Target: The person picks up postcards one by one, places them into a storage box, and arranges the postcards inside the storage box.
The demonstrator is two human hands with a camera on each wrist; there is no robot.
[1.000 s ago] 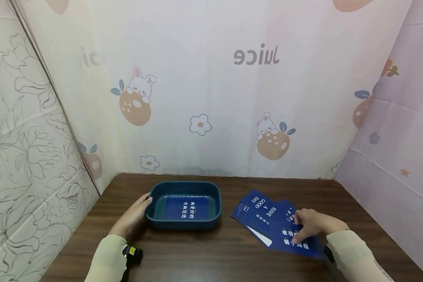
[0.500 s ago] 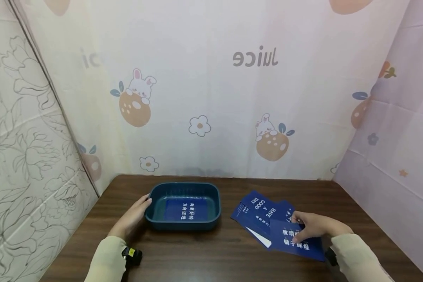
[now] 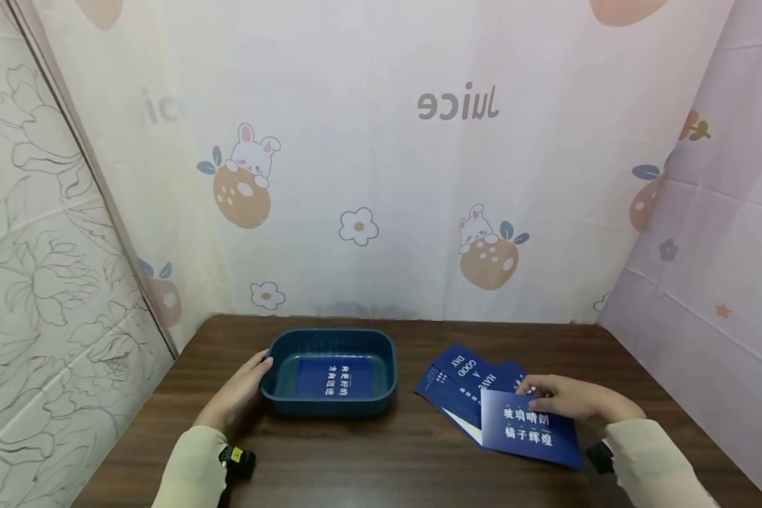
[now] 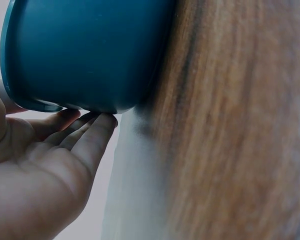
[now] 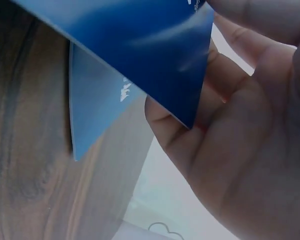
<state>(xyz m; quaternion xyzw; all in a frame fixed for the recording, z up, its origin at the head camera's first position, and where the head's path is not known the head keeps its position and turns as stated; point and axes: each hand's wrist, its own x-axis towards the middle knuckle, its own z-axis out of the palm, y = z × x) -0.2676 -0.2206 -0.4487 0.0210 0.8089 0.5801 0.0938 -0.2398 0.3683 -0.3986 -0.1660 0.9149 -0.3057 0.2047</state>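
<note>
A dark teal plastic basin (image 3: 327,407) stands left of centre in the head view, with one blue printed card (image 3: 314,377) lying flat inside. My left hand (image 3: 238,390) holds its left end; in the left wrist view the fingertips (image 4: 97,132) press the outer wall (image 4: 90,55) and the thumb reaches to the rim. At the right, my right hand (image 3: 574,397) pinches a blue card (image 3: 525,444) with white Chinese characters, thumb on its face. That card is tilted up over several other blue cards (image 3: 460,381), spread overlapping on the table. In the right wrist view, fingers (image 5: 165,120) sit behind the card's corner.
The brown wood-grain table (image 3: 368,466) carries the basin and the cards. A printed curtain (image 3: 362,155) hangs right behind the table's back edge, with more fabric along both sides. Dark wrist cameras (image 3: 238,460) show at both cuffs.
My right hand has taken hold of the top card and raised its far edge off the others; its thumb has shifted up the card. The left hand and basin stay put.
</note>
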